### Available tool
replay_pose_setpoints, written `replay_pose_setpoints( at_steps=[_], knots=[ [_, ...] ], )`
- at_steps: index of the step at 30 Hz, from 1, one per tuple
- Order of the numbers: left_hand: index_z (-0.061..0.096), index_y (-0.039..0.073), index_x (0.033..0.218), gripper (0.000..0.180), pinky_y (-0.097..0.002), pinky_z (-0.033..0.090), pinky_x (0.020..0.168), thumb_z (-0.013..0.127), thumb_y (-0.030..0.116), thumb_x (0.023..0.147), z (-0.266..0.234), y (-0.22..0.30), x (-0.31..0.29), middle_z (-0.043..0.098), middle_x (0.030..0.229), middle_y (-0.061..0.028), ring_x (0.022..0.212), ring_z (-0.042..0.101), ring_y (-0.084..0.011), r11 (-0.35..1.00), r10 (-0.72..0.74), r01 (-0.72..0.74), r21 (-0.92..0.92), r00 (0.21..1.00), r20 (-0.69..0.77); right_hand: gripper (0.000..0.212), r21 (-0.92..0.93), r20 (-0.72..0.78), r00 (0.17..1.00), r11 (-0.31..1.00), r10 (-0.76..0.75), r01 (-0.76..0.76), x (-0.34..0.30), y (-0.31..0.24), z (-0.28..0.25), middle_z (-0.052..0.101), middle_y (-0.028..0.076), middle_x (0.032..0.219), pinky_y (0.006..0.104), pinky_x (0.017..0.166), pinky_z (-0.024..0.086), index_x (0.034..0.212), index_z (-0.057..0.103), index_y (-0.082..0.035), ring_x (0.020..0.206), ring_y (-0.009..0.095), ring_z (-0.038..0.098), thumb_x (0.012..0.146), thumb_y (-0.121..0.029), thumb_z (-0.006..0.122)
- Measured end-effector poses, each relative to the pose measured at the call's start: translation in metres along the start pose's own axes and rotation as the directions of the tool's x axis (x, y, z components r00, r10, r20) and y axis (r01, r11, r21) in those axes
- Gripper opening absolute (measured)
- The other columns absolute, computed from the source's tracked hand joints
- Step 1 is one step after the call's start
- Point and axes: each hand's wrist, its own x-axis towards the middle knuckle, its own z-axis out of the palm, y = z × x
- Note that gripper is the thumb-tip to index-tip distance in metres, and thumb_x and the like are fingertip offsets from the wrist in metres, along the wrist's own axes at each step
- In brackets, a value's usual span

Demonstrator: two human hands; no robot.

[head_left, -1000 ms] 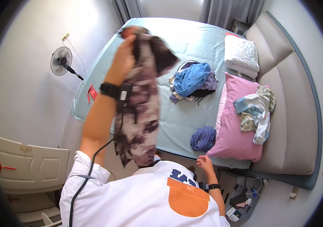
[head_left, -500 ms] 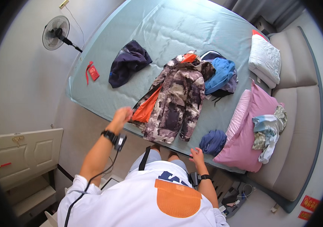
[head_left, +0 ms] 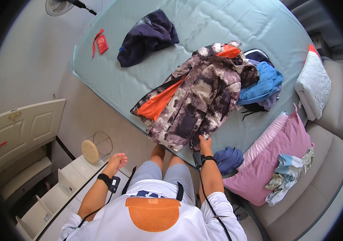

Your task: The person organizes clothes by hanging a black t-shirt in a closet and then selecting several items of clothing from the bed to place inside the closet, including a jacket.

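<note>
A camouflage-patterned jacket [head_left: 215,86] with an orange lining lies spread across the near part of the bed, its front partly unfastened. My right hand [head_left: 205,145] is at the cuff of its near right sleeve, with the fingers closed on the fabric. Off the bed, to the left of my body, my left hand [head_left: 117,161] hangs in the air with loosely bent fingers and nothing in it. A crumpled dark blue garment [head_left: 228,160] lies just right of my right wrist. Blue clothing [head_left: 264,82] is heaped beside the jacket's upper end.
The bed [head_left: 111,76] carries a dark purple garment [head_left: 147,38] and a red packet [head_left: 102,43]. Pink bedding [head_left: 256,176], a white pillow [head_left: 314,90] and a patterned garment [head_left: 288,172] lie toward the headboard [head_left: 320,160]. A round stool [head_left: 90,151] and white shelving [head_left: 59,193] stand at left.
My right hand has moved onto the jacket's sleeve cuff and closed. My left hand has left the jacket's left hem and drawn back toward my body. The view has shifted.
</note>
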Motion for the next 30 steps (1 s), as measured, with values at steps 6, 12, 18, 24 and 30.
replay_pose_setpoints(
  at_steps=[6, 12, 18, 24, 30],
  knots=[
    [0.052, 0.007, 0.107, 0.019, -0.0224, 0.049, 0.068, 0.046, 0.012, 0.089, 0.055, 0.036, 0.034, 0.060, 0.091, -0.0033, 0.079, 0.058, -0.0102, 0.986, 0.128, -0.131, 0.106, 0.991, 0.032, 0.028, -0.337, -0.266, 0.933, 0.930, -0.243, 0.147, 0.019, 0.004, -0.071, 0.056, 0.027, 0.092, 0.0457, 0.076, 0.043, 0.101, 0.044, 0.003, 0.086, 0.043, 0.055, 0.076, -0.010, 0.050],
    [0.053, 0.006, 0.105, 0.019, -0.0220, 0.048, 0.063, 0.047, 0.012, 0.088, 0.100, 0.059, 0.060, 0.062, 0.088, -0.0036, 0.074, 0.059, -0.0099, 0.950, 0.261, -0.288, 0.123, 0.945, 0.197, 0.030, -0.705, -0.364, 0.779, 0.697, -0.511, 0.127, 0.015, -0.024, -0.208, 0.060, 0.025, 0.091, 0.0476, 0.072, 0.043, 0.113, 0.042, -0.001, 0.085, 0.043, 0.057, 0.084, -0.009, 0.047],
    [0.051, 0.003, 0.109, 0.026, -0.0223, 0.048, 0.067, 0.055, 0.016, 0.087, 0.157, 0.088, 0.119, 0.061, 0.094, -0.0049, 0.078, 0.059, -0.0102, 0.902, 0.214, -0.280, 0.328, 0.951, 0.223, 0.042, -0.148, 0.046, 0.995, 0.984, -0.092, 0.098, 0.039, -0.046, -0.231, 0.065, 0.012, 0.093, 0.0321, 0.069, 0.046, 0.102, 0.060, 0.002, 0.077, 0.024, 0.062, 0.089, -0.037, 0.052],
    [0.039, 0.003, 0.129, 0.056, -0.0255, 0.047, 0.081, 0.063, 0.028, 0.085, 0.222, 0.106, 0.062, 0.056, 0.117, -0.0109, 0.099, 0.058, -0.0145, 0.943, 0.118, -0.311, 0.121, 0.651, 0.750, 0.029, 0.588, 0.481, 0.876, 0.739, 0.007, -0.329, -0.061, -0.125, -0.140, 0.064, 0.007, 0.093, 0.0293, 0.070, 0.051, 0.102, 0.057, -0.001, 0.078, 0.017, 0.063, 0.088, -0.026, 0.059],
    [0.025, 0.018, 0.141, 0.086, -0.0321, 0.047, 0.078, 0.075, 0.015, 0.071, 0.307, 0.127, -0.077, 0.022, 0.142, -0.0158, 0.103, 0.054, -0.0274, 0.457, 0.463, -0.877, 0.151, 0.380, 0.801, 0.023, 0.625, 0.461, 0.887, 0.715, -0.017, -0.311, -0.105, -0.159, -0.129, 0.065, 0.007, 0.093, 0.0296, 0.071, 0.051, 0.102, 0.057, -0.001, 0.078, 0.017, 0.063, 0.088, -0.019, 0.057]
  ],
)
